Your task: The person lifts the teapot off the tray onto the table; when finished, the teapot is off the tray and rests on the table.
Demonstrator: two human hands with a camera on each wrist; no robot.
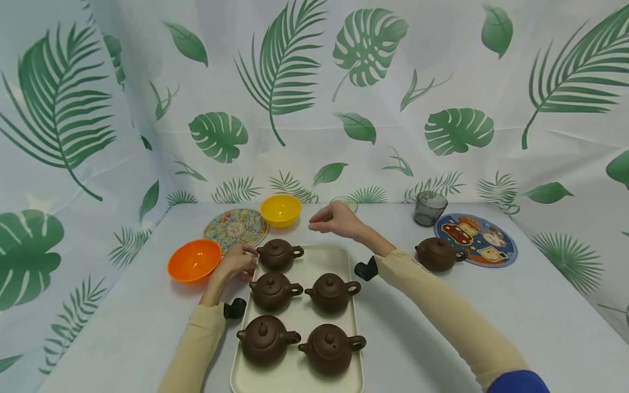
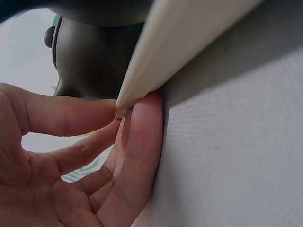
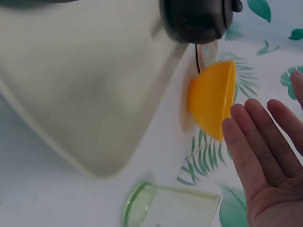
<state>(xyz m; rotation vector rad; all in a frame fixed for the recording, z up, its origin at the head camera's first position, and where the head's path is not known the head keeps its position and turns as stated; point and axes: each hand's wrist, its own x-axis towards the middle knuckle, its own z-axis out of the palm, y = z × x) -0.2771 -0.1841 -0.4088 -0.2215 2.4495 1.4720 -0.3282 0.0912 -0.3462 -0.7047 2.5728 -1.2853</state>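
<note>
My left hand (image 1: 236, 265) pinches the left rim of a cream tray (image 1: 324, 256). In the left wrist view its thumb lies on the upper edge, with fingers (image 2: 147, 127) under the rim. Several dark brown teapots stand on the tray in two columns, among them a far-left teapot (image 1: 277, 255) just beside this hand. Beyond the tray's far end, my right hand (image 1: 339, 220) hovers with nothing in it. In the right wrist view its fingers are fairly straight, close to a yellow bowl (image 3: 208, 99) but the frames do not show contact.
An orange bowl (image 1: 194, 261) stands left of the tray, by a patterned round mat (image 1: 216, 232). Behind the right hand is a clear green-rimmed glass (image 3: 175, 208). To the right are another brown teapot (image 1: 437, 255), a grey glass cup (image 1: 430, 208) and a blue round mat (image 1: 496, 252).
</note>
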